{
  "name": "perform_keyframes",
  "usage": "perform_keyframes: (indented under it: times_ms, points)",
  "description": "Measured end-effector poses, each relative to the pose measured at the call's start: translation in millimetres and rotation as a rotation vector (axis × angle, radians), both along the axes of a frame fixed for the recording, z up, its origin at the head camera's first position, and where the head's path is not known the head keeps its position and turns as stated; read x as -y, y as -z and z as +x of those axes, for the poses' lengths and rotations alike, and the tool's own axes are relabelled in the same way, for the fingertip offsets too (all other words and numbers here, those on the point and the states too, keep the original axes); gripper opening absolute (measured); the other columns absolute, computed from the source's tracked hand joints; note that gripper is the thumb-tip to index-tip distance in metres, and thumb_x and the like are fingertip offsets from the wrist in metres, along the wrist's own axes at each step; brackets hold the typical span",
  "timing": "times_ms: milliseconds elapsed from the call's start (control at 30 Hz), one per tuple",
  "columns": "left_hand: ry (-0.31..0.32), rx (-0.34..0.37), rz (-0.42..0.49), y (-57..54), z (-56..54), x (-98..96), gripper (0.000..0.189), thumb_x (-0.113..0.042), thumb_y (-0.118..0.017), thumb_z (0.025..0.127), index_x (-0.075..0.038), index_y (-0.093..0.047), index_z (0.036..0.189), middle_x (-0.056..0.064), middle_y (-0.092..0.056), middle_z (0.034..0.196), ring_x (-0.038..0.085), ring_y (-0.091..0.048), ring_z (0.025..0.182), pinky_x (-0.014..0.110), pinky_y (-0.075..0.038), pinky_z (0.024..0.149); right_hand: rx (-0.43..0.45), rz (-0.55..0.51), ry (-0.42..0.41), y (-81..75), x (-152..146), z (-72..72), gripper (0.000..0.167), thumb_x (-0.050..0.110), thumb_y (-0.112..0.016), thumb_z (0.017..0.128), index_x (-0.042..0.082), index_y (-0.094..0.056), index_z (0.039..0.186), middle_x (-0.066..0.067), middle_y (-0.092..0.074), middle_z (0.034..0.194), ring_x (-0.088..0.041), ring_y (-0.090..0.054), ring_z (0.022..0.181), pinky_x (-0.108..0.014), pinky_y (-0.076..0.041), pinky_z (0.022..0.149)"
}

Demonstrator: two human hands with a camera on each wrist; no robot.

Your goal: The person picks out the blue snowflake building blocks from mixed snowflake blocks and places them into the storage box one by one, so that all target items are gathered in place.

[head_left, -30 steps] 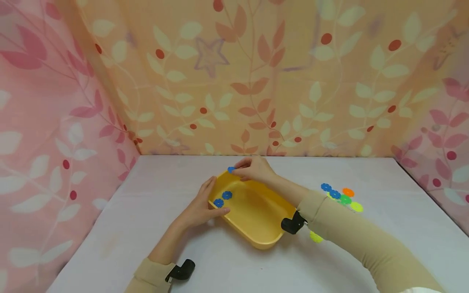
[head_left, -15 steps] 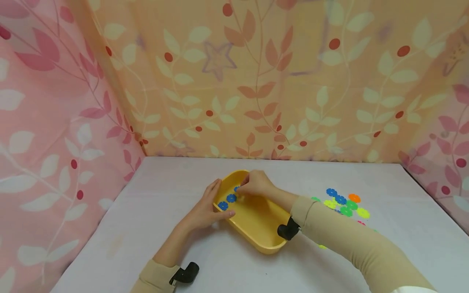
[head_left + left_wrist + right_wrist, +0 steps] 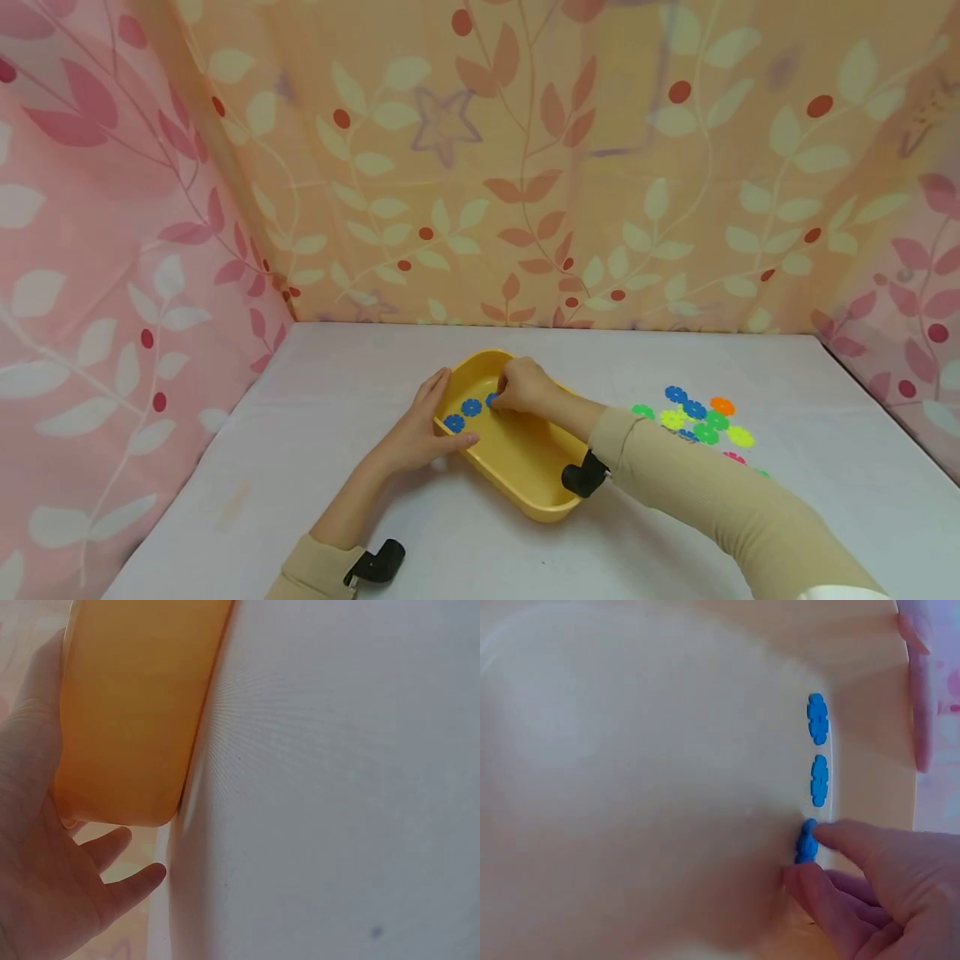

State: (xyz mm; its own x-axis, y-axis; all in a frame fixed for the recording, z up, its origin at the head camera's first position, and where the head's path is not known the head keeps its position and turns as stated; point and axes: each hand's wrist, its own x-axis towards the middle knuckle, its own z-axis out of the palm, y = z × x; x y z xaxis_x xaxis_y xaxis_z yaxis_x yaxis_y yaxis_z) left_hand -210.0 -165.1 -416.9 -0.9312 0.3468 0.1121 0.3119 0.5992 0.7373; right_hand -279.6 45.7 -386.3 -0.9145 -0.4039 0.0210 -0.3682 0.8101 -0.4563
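Note:
Inside a yellow plastic tray point(image 3: 517, 467), my right hand point(image 3: 528, 387) is low at the far left end. Its thumb and index finger pinch a blue notched snowflake disc point(image 3: 807, 841) at the tray floor, as the right wrist view shows. Two more blue discs, a middle one point(image 3: 820, 781) and an outer one point(image 3: 818, 718), lie in line with it along the end wall. My left hand point(image 3: 416, 421) holds the tray by its left end, thumb over the near rim and fingers along the outside. In the left wrist view, the outer tray wall point(image 3: 142, 712) hides part of this hand.
Right of the tray, loose notched discs lie scattered on the white table point(image 3: 315, 375): blue point(image 3: 676, 394), orange point(image 3: 722, 406), green point(image 3: 706, 432), yellow point(image 3: 741, 437) and pink point(image 3: 734, 457). The right sleeve point(image 3: 697, 467) covers part of that area. Patterned curtains point(image 3: 525, 167) stand behind and at both sides.
My right hand has come down from above the tray's far rim to its floor, bringing the third blue disc into line with the other two. The left hand stays on the tray.

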Motion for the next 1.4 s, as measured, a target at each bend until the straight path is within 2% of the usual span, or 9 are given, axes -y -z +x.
perform_keyframes:
  times_ms: [133, 300, 467, 633, 867, 967, 1167, 1300, 1400]
  points:
    - [-0.002, 0.001, 0.000, -0.9, 0.7, 0.4, 0.111, -0.051, -0.077, 0.079, -0.009, -0.010, 0.157, 0.007, -0.008, 0.163, 0.027, -0.014, 0.147, 0.050, -0.020, 0.115, -0.008, 0.002, 0.000, -1.9, 0.4, -0.5, 0.021, 0.020, -0.085, 0.076, 0.004, -0.071, 0.076, -0.001, -0.062, 0.069, -0.016, -0.055, 0.066, -0.026, -0.049, 0.063]
    - [-0.010, 0.018, -0.012, -0.4, -0.1, 0.2, 0.112, -0.053, -0.077, 0.078, -0.011, -0.010, 0.158, 0.005, -0.007, 0.163, 0.025, -0.014, 0.147, 0.049, -0.021, 0.115, 0.169, -0.083, 0.043, -3.9, 0.2, 0.7, 0.017, 0.014, -0.085, 0.074, 0.006, -0.070, 0.071, 0.000, -0.063, 0.060, -0.014, -0.060, 0.056, -0.022, -0.050, 0.054]
    - [-0.012, 0.028, -0.023, -1.1, -0.4, -0.1, 0.113, -0.055, -0.077, 0.078, -0.013, -0.009, 0.158, 0.003, -0.006, 0.163, 0.023, -0.013, 0.147, 0.047, -0.020, 0.115, 0.281, -0.150, 0.118, -5.5, 0.2, 1.2, 0.013, 0.010, -0.083, 0.075, 0.004, -0.072, 0.077, -0.002, -0.065, 0.065, -0.013, -0.063, 0.058, -0.023, -0.054, 0.058]
    - [-0.014, 0.033, -0.026, -1.5, -0.3, -0.3, 0.112, -0.055, -0.076, 0.078, -0.014, -0.009, 0.158, 0.000, -0.006, 0.163, 0.022, -0.013, 0.147, 0.047, -0.020, 0.115, 0.317, -0.211, 0.142, -6.7, -0.5, 1.4, 0.012, 0.007, -0.080, 0.077, 0.002, -0.072, 0.083, -0.005, -0.065, 0.074, -0.013, -0.063, 0.061, -0.023, -0.055, 0.061]
    - [-0.014, 0.021, -0.010, -0.9, -0.4, -0.4, 0.112, -0.054, -0.077, 0.078, -0.012, -0.010, 0.158, 0.003, -0.007, 0.163, 0.026, -0.014, 0.147, 0.050, -0.022, 0.114, 0.317, -0.234, 0.135, -9.0, 0.1, 0.2, 0.013, 0.006, -0.078, 0.079, 0.001, -0.070, 0.087, -0.005, -0.066, 0.074, -0.019, -0.066, 0.067, -0.025, -0.055, 0.063]
    - [-0.004, 0.014, -0.012, 1.0, -1.4, -1.1, 0.112, -0.054, -0.077, 0.078, -0.011, -0.010, 0.158, 0.004, -0.007, 0.163, 0.027, -0.014, 0.147, 0.051, -0.022, 0.114, 0.310, -0.249, 0.124, -17.2, -2.3, -1.0, 0.014, 0.008, -0.078, 0.079, 0.001, -0.071, 0.089, -0.005, -0.067, 0.075, -0.018, -0.067, 0.067, -0.024, -0.055, 0.064]
    - [-0.003, 0.023, -0.032, 1.3, -3.6, -1.6, 0.113, -0.055, -0.076, 0.078, -0.012, -0.009, 0.158, 0.004, -0.006, 0.163, 0.027, -0.014, 0.147, 0.050, -0.020, 0.115, 0.357, -0.485, 0.088, -56.8, -18.5, 1.6, 0.026, 0.009, -0.074, 0.085, -0.004, -0.067, 0.107, -0.012, -0.070, 0.091, -0.021, -0.070, 0.077, -0.029, -0.057, 0.072]
    - [-0.001, 0.021, -0.035, 0.4, -4.2, -1.0, 0.113, -0.055, -0.076, 0.078, -0.011, -0.009, 0.158, 0.004, -0.006, 0.162, 0.027, -0.013, 0.147, 0.050, -0.019, 0.115, 0.391, -0.637, 0.057, -78.1, -46.3, 13.1, 0.033, 0.012, -0.071, 0.089, -0.004, -0.064, 0.117, -0.019, -0.069, 0.104, -0.029, -0.068, 0.092, -0.035, -0.057, 0.079]
    - [-0.001, 0.009, -0.036, 0.5, -3.4, 0.1, 0.112, -0.055, -0.076, 0.078, -0.012, -0.009, 0.158, 0.005, -0.007, 0.162, 0.027, -0.012, 0.147, 0.050, -0.018, 0.115, 0.423, -0.719, 0.080, -80.1, -77.1, 26.6, 0.037, 0.016, -0.071, 0.090, -0.002, -0.061, 0.121, -0.018, -0.067, 0.110, -0.030, -0.066, 0.098, -0.038, -0.056, 0.082]
